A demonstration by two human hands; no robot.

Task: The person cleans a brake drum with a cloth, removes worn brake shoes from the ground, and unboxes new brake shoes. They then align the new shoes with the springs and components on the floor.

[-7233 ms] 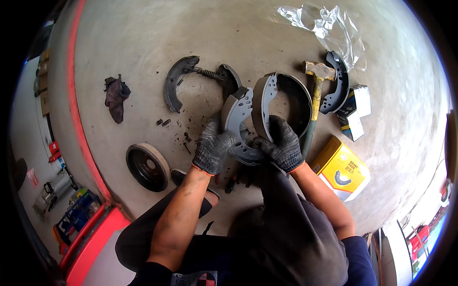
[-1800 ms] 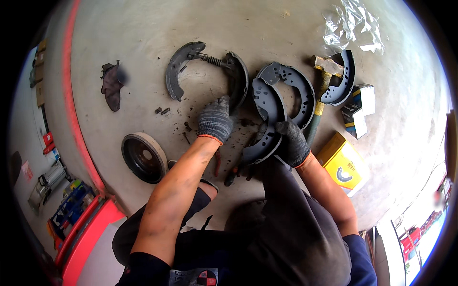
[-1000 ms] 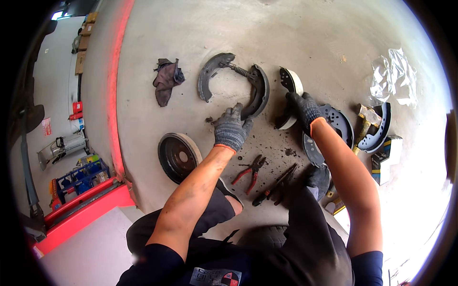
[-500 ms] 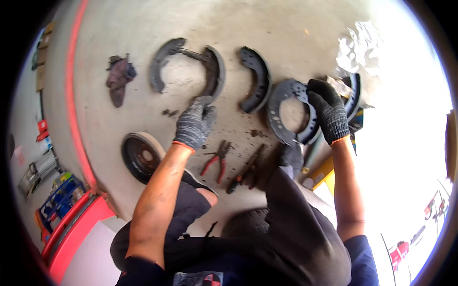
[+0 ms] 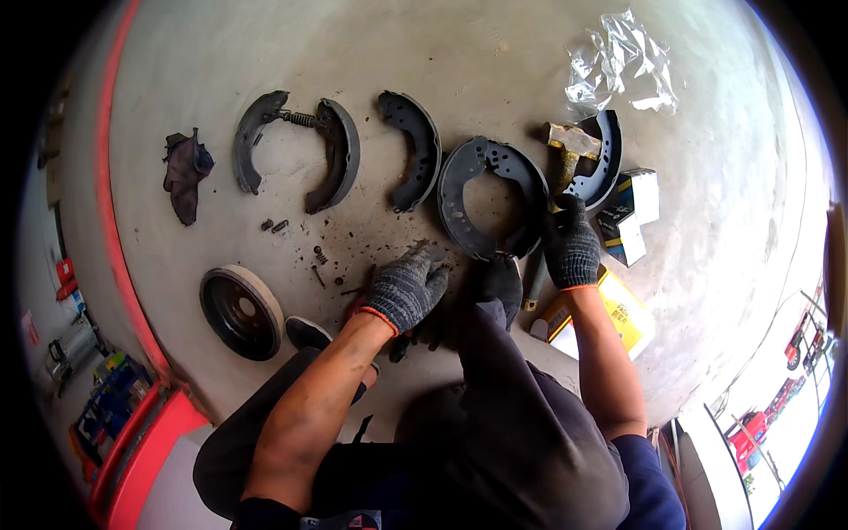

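Left hand, gloved: palm down low over the floor, fingers fairly straight and close together. Underside hidden, so can't tell if it holds anything. Red tool handle shows just beside its wrist.

Right hand, gloved: fingers curled in at the hammer, overlapping the handle. Can't tell whether it grips or only covers it. Hammer lies head away from the person.

Main brake shoes: two, laid as a ring on the floor between the hands, slightly farther out. Single brake shoe lies just left of the ring. Grey brake shoe is right of the hammer, close to its head.

Farther left: dark brake shoe pair joined by a coil spring, rag beyond it. Drum sits nearer the person. Yellow box by the right wrist; plastic wrap top right.
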